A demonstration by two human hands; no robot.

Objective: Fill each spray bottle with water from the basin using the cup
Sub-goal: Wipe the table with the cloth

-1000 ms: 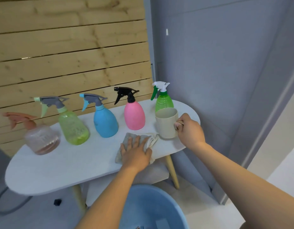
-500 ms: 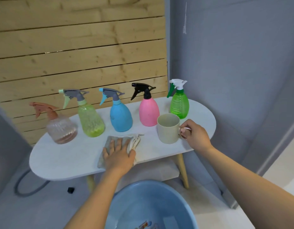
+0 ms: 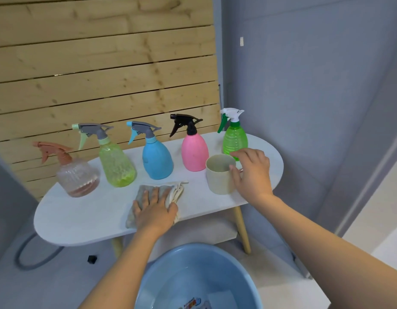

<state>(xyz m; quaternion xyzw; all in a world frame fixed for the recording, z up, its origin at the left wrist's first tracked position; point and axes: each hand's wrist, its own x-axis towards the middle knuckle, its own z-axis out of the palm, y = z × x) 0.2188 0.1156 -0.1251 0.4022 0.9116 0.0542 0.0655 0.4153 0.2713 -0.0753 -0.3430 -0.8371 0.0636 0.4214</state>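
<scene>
5 spray bottles stand capped in a row at 12 o'clock, none looks filled yet, my left hand lies flat on the cloth, my right hand loosely touches the cup at 1 o'clock, and the basin waits at 6 o'clock.

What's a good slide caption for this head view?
Left hand presses a cloth; right hand reaches the beige cup.

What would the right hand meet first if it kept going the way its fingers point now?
The right hand points left and away; its fingertips already sit at the cup rim. Going on, it likely meets the cup first, with the pink bottle behind it, though depth is unclear.
</scene>
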